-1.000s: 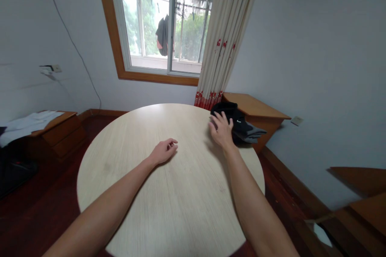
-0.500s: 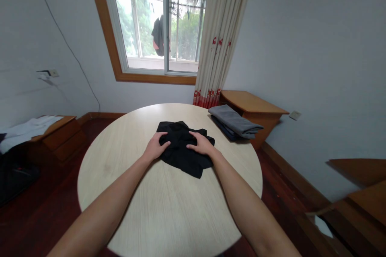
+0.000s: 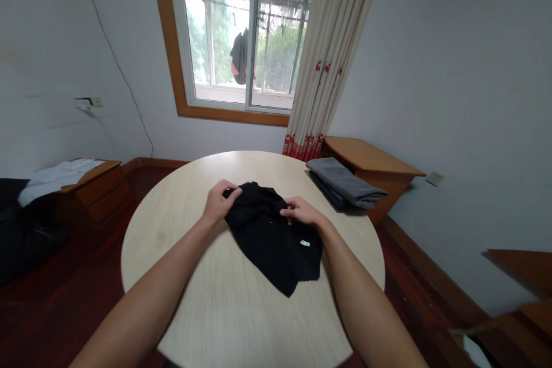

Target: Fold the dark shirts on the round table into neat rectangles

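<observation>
A rumpled black garment [image 3: 271, 244] lies on the round pale wooden table [image 3: 207, 293], bunched along its far side and flatter toward me. A small white label shows on its right part. My left hand [image 3: 221, 200] pinches the garment's far left edge between thumb and fingers. At the upper right of the cloth, my right hand [image 3: 301, 211] is closed on it, with the fingertips partly tucked into the folds. What kind of garment it is cannot be made out.
Folded grey trousers or similar cloth [image 3: 347, 181] lie on a dark folded piece at the table's far right. Behind stands a wooden cabinet [image 3: 371, 155] beside a patterned curtain [image 3: 328, 63]. A low drawer unit [image 3: 103, 184] with white cloth stands left.
The black garment has spread toward me, and its white label now shows. My hands have gone from resting on it to gripping its edges. The view has shifted slightly.
</observation>
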`<state>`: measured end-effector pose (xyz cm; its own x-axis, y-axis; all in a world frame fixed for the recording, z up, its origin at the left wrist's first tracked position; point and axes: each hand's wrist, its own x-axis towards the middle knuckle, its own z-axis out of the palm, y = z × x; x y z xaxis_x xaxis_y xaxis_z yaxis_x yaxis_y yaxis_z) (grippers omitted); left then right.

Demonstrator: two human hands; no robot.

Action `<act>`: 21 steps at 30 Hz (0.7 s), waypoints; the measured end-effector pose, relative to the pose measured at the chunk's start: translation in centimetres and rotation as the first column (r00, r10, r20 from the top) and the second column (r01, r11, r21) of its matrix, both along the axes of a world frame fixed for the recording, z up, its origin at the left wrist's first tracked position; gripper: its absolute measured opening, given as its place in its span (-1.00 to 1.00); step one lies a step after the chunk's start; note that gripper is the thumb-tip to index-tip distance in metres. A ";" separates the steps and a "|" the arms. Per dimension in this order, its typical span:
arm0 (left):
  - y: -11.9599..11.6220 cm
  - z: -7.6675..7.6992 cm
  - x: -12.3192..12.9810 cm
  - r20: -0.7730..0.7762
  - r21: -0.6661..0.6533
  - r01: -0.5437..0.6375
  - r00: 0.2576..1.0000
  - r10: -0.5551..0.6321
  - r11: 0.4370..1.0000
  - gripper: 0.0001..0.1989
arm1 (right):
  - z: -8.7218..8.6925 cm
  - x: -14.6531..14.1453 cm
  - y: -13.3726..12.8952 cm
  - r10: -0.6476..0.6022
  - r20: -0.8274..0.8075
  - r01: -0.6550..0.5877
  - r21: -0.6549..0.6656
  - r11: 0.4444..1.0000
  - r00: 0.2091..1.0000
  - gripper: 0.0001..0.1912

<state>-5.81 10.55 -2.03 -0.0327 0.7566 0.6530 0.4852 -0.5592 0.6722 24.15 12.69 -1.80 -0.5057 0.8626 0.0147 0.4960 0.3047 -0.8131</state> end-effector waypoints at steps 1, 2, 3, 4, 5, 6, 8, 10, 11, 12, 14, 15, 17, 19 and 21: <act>0.4 0.2 -0.8 0.135 0.009 -0.087 0.987 0.085 0.996 -0.76 | 0.4 0.8 0.1 -0.024 -0.187 0.016 -0.042 0.999 0.982 -0.64; 0.9 0.3 -1.6 0.274 -0.010 -0.165 0.948 0.161 0.986 -0.76 | 0.7 1.6 0.2 -0.088 -0.369 0.071 -0.059 0.996 0.925 -0.60; 1.4 0.2 -2.3 0.404 -0.055 -0.222 0.887 0.225 0.973 -0.77 | 1.0 2.2 0.4 -0.171 -0.523 0.160 -0.066 0.985 0.835 -0.57; 2.0 0.0 -3.0 0.517 -0.116 -0.248 0.812 0.272 0.962 -0.80 | 1.2 2.7 0.7 -0.247 -0.640 0.263 -0.073 0.962 0.727 -0.57; 2.5 -0.2 -3.5 0.608 -0.179 -0.244 0.734 0.302 0.953 -0.82 | 1.2 3.1 1.0 -0.304 -0.715 0.353 -0.086 0.932 0.629 -0.58; 2.8 -0.5 -3.8 0.673 -0.234 -0.221 0.666 0.322 0.947 -0.84 | 1.0 3.2 1.4 -0.344 -0.752 0.422 -0.098 0.901 0.562 -0.61; 3.2 -0.9 -3.9 0.721 -0.298 -0.179 0.602 0.344 0.938 -0.81 | 0.1 3.0 2.0 -0.399 -0.739 0.497 -0.101 0.862 0.543 -0.63; 2.9 -1.2 -3.3 0.650 -0.274 -0.200 0.682 0.335 0.941 -0.76 | -1.3 2.4 2.5 -0.437 -0.637 0.535 -0.045 0.843 0.635 -0.47; 2.6 -1.2 -2.9 0.556 -0.233 -0.221 0.769 0.316 0.947 -0.74 | -2.0 2.2 2.7 -0.443 -0.550 0.539 0.014 0.842 0.708 -0.38; 2.1 -1.2 -2.5 0.424 -0.183 -0.226 0.860 0.284 0.957 -0.72 | -2.7 1.9 2.8 -0.436 -0.439 0.521 0.087 0.849 0.785 -0.33; 1.0 -0.8 -1.4 0.083 -0.134 -0.138 0.985 0.150 0.981 -0.66 | -3.8 1.7 2.9 -0.389 -0.185 0.424 0.221 0.878 0.902 -0.35; 0.4 -0.6 -0.9 -0.097 -0.164 -0.056 0.994 0.041 0.985 -0.63 | -4.1 1.7 2.9 -0.355 -0.077 0.363 0.255 0.896 0.932 -0.41; -0.8 -0.1 0.0 -0.411 -0.305 0.082 0.887 -0.208 0.949 -0.53 | -4.2 1.7 2.6 -0.282 0.052 0.259 0.262 0.930 0.958 -0.49; -1.9 0.3 0.9 -0.614 -0.434 0.101 0.694 -0.376 0.895 -0.33 | -3.8 1.6 2.1 -0.198 0.111 0.167 0.243 0.956 0.974 -0.46; -2.6 0.5 1.6 -0.714 -0.483 0.038 0.562 -0.418 0.875 -0.18 | -3.1 1.3 1.5 -0.114 0.180 0.068 0.242 0.968 0.977 -0.35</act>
<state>-4.25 7.99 -1.56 0.5499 0.8352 -0.0106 0.8069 -0.5279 0.2650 25.41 14.15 -4.95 -0.4381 0.8892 0.1322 0.6694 0.4208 -0.6122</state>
